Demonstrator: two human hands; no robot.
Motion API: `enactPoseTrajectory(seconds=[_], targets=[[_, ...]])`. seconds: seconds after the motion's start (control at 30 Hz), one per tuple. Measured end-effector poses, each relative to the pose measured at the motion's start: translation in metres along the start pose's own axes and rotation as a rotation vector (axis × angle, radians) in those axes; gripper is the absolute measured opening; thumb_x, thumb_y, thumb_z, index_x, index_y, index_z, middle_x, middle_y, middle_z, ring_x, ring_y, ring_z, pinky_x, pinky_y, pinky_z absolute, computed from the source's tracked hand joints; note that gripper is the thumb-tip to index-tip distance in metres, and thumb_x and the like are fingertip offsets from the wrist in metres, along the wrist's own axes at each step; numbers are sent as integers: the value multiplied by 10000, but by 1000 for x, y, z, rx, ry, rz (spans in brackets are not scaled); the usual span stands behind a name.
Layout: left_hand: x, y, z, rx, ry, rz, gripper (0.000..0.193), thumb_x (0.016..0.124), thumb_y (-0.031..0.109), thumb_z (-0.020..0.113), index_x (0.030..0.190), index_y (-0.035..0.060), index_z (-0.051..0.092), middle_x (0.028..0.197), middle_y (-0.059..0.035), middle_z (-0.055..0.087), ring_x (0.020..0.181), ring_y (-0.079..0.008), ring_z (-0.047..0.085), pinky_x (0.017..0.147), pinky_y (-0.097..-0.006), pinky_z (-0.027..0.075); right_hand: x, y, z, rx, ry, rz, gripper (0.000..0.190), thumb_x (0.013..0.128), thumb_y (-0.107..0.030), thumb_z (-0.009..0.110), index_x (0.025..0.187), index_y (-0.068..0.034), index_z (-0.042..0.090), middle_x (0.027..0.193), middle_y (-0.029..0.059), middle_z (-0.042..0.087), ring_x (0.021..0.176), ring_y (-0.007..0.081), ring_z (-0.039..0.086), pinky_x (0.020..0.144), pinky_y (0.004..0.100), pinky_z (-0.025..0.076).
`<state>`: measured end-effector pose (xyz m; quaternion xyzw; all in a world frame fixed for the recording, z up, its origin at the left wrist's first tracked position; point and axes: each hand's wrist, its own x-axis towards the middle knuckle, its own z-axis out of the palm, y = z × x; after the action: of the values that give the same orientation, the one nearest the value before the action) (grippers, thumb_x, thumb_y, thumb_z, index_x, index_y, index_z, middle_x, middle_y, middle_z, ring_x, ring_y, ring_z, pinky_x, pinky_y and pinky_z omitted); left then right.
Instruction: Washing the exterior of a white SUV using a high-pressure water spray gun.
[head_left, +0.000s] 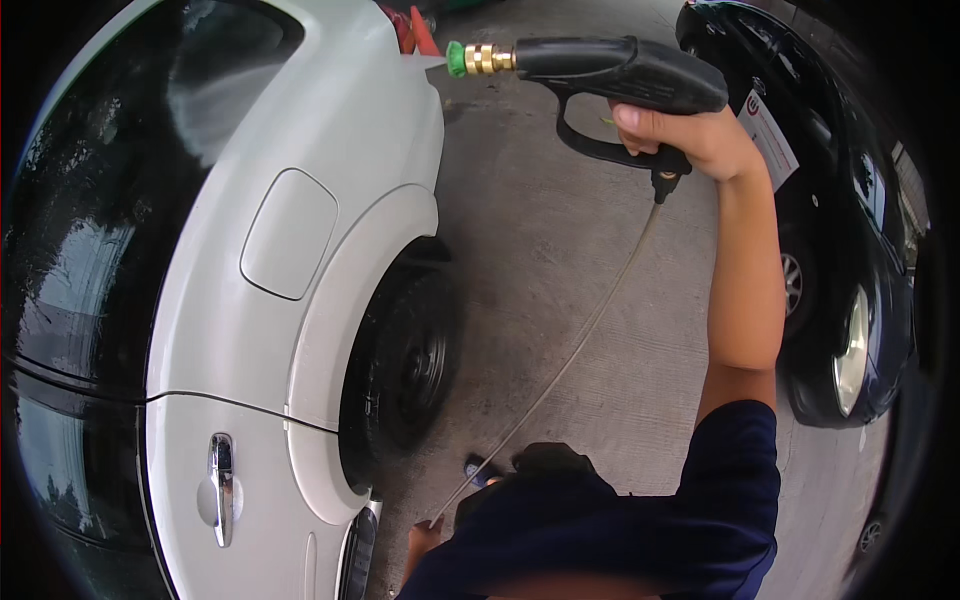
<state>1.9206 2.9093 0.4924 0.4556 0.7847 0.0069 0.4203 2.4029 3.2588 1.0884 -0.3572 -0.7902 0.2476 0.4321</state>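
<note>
My right hand (675, 139) grips the black handle of a pressure washer gun (592, 64), raised at the upper right. Its brass coupling and green nozzle (455, 59) point left, and a fan of water leaves the tip towards the rear side of a white car (247, 330). From the base of the grip a thin hose (581, 337) runs down to my left hand (426, 534), low in the picture beside my body, which holds the hose. Whether a finger presses the trigger is hard to tell. The car's side window (82, 247) is wet in places.
The car's rear wheel (409, 360) and chrome door handle (221, 487) are at the left. A black car (840, 225) stands on the right, with a sign bearing writing. Orange cones (422, 34) show at the top. Concrete ground (540, 300) lies between the cars.
</note>
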Motion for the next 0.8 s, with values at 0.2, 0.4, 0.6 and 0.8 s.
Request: enactPoseTrajectory(seconds=[0.2,0.4,0.6,0.8], targets=[[30,11,-33,151,-95,215,576,902,557,633,782,-1,709,832,-286,678,887,-472,672,746,-537,518,2,56,-32,-84,205,304,233,944,-155,687,758,-60,583,598,-6,504,531,91,466,531,286,405],[-9,44,-55,66,71,113,543,935,548,627,798,33,731,807,-262,688,861,-446,686,740,-497,532,-43,232,11,-156,-165,847,311,886,-72,665,613,-41,519,493,32,490,409,134,463,451,328,370],[-76,108,-40,-116,216,-198,683,909,681,556,832,22,718,830,-243,701,858,-439,687,741,-505,546,-146,362,73,15,-293,750,119,919,-112,626,849,-28,671,520,-2,463,415,106,416,424,288,342],[-179,184,108,-395,250,-608,731,918,698,499,931,4,725,909,-259,710,927,-455,684,792,-516,557,-91,416,124,112,-327,648,147,953,-128,609,859,-21,644,543,41,456,413,163,431,398,343,380]])
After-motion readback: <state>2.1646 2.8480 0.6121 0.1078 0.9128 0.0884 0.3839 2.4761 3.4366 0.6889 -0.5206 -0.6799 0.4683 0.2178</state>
